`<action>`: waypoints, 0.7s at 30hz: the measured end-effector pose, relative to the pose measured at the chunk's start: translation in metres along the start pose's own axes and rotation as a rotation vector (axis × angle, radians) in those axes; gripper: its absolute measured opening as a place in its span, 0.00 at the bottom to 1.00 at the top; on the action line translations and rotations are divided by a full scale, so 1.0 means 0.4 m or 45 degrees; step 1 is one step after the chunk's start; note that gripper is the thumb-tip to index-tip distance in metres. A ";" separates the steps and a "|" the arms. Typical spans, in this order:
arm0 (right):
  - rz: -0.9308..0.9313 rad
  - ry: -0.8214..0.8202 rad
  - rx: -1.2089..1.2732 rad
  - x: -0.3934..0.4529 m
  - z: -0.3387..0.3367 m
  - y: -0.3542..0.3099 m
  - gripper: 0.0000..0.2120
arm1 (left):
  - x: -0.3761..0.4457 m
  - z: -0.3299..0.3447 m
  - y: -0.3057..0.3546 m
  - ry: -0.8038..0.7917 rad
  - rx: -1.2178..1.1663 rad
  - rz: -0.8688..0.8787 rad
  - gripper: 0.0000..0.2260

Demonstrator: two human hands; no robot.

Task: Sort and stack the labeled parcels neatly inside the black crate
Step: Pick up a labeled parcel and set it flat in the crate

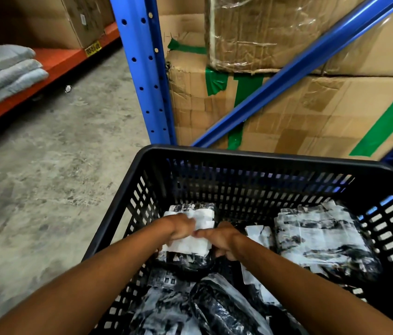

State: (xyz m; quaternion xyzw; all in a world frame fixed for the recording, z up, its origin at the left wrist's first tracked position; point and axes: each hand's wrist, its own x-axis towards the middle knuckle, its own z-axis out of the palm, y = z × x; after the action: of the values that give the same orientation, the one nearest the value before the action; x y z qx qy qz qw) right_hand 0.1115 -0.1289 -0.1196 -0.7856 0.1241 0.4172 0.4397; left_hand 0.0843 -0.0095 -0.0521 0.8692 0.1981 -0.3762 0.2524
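Because the white-labeled parcel [187,245] sits atop a small stack at the crate's [251,155] left-centre, both hands work it: left hand [181,228] curled over its top edge, right hand [222,238] pinching its right end. Square its edges flush before letting go; a neater pile [323,240] lies at right.

The crate [258,163] is black plastic with slotted walls, open at the top. Inside lie dark parcels in clear wrap with white labels. One stack [190,215] sits at the far left corner, its top parcel [188,243] showing a white label face up. A taller pile [323,240] fills the right side. Loose parcels [214,308] lie jumbled along the near side.
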 end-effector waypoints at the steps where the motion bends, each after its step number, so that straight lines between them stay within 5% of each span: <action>1: -0.029 0.015 -0.015 -0.011 0.000 -0.005 0.37 | -0.006 -0.006 -0.006 -0.029 -0.193 -0.037 0.27; 9: -0.788 0.532 -0.680 -0.171 -0.070 -0.038 0.29 | -0.053 -0.070 0.011 -0.284 -1.562 -0.124 0.52; 11: -1.015 0.658 -0.961 -0.215 -0.089 -0.022 0.26 | -0.073 -0.076 0.016 -0.252 -1.619 -0.035 0.45; 14: -1.339 0.807 -1.288 -0.263 -0.110 0.011 0.26 | -0.109 -0.060 0.025 -0.071 -1.519 0.121 0.16; 16: -1.499 0.785 -1.302 -0.281 -0.138 0.022 0.29 | -0.125 -0.047 0.025 -0.027 -1.501 0.194 0.06; 18: -1.572 0.560 -1.149 -0.289 -0.172 0.027 0.30 | -0.139 -0.049 0.014 0.049 -1.530 0.276 0.07; 21: -1.306 0.379 -0.552 -0.290 -0.212 0.027 0.29 | -0.155 -0.062 -0.014 0.128 -1.532 0.371 0.12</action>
State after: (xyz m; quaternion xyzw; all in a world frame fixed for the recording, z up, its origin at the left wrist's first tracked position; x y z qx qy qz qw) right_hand 0.0797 -0.2225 -0.0149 -0.8677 -0.3005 0.0515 0.3925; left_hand 0.0554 -0.0003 0.0078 0.6094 0.2664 -0.1191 0.7372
